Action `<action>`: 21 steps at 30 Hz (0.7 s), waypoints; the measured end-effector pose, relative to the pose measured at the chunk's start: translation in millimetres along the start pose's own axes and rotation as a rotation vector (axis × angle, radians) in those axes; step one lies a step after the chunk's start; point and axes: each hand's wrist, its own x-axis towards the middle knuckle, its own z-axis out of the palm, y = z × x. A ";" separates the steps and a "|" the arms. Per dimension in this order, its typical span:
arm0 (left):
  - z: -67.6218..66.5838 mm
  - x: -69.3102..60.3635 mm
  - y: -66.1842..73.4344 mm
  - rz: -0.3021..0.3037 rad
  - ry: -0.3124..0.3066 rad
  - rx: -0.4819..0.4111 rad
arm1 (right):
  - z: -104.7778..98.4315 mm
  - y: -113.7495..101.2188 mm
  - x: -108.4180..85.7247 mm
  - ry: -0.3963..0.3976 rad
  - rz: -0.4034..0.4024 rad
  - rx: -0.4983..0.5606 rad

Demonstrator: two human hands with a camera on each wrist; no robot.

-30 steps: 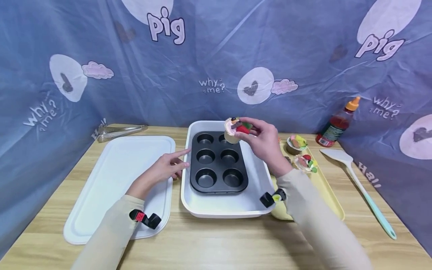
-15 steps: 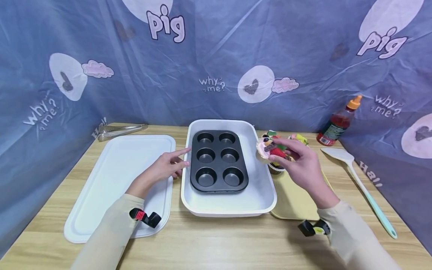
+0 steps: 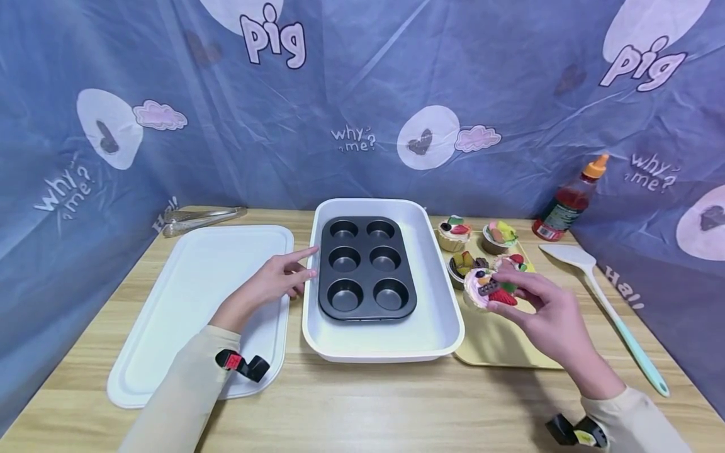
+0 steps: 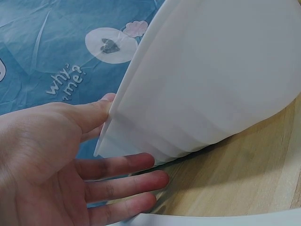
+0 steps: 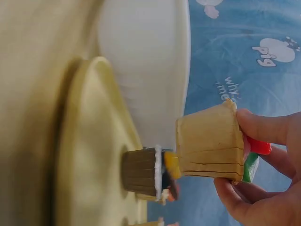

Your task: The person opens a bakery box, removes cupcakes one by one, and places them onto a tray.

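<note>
My right hand [image 3: 546, 314] pinches a toy cupcake [image 3: 477, 289] with pink cream, a strawberry and a chocolate piece. In the right wrist view the tan paper cup [image 5: 207, 141] of this cupcake is tipped sideways, apart from the yellow tray [image 3: 493, 352] below. Several other cupcakes stand on that tray, including a dark-cupped one [image 5: 141, 172] close by. My left hand [image 3: 277, 277] touches the left rim of a white basin [image 3: 385, 343], its fingers fairly straight; in the left wrist view three fingers [image 4: 127, 183] extend outside the wall. A black muffin pan [image 3: 367, 267] lies inside the basin, its visible cups bare.
A flat white tray [image 3: 198, 302] lies at left, with metal tongs [image 3: 204, 217] behind it. At right are a red sauce bottle [image 3: 569, 201] and a white spatula with a mint handle [image 3: 608, 308]. A blue curtain [image 3: 362, 75] encloses the table.
My right hand has carried the pink cupcake from above the muffin pan rightward and nearer, to over the yellow tray. The left hand has stayed at the basin's rim.
</note>
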 end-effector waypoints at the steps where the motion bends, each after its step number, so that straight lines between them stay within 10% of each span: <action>1: -0.1 0.0 0.0 -0.001 0.001 0.001 | -0.1 1.2 -2.8 -0.009 -0.001 -0.003; 21: -0.4 0.8 -1.3 -0.027 0.004 0.004 | 9.1 13.6 -29.6 -0.126 0.049 -0.077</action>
